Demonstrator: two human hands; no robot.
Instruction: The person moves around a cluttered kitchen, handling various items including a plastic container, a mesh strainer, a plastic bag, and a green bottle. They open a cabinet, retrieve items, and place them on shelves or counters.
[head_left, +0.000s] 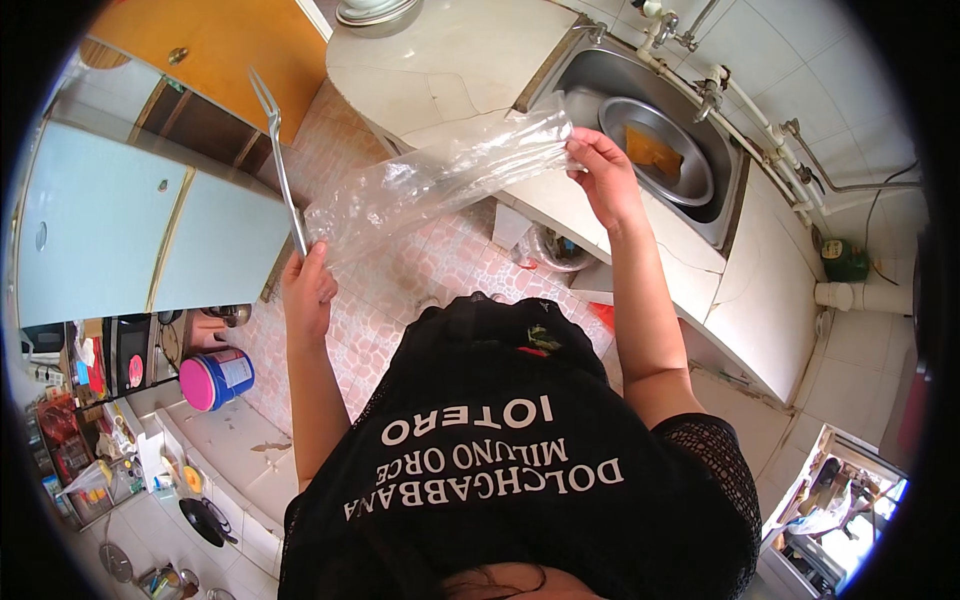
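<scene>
A clear plastic bag is stretched between my two hands above the floor and the counter's edge. My left hand grips the handle of a two-pronged metal fork, its prongs pointing up and away, with the bag's lower end close against the fingers. Between thumb and fingers, my right hand pinches the bag's other end, beside the sink. In the steel sink rests a metal basin, tilted in view, with an orange-brown piece in it; its material is unclear.
A white counter runs along the far and right sides, with stacked dishes at its far end. Pipes and taps line the wall. Pale blue cabinets and a blue bucket with a pink lid stand left.
</scene>
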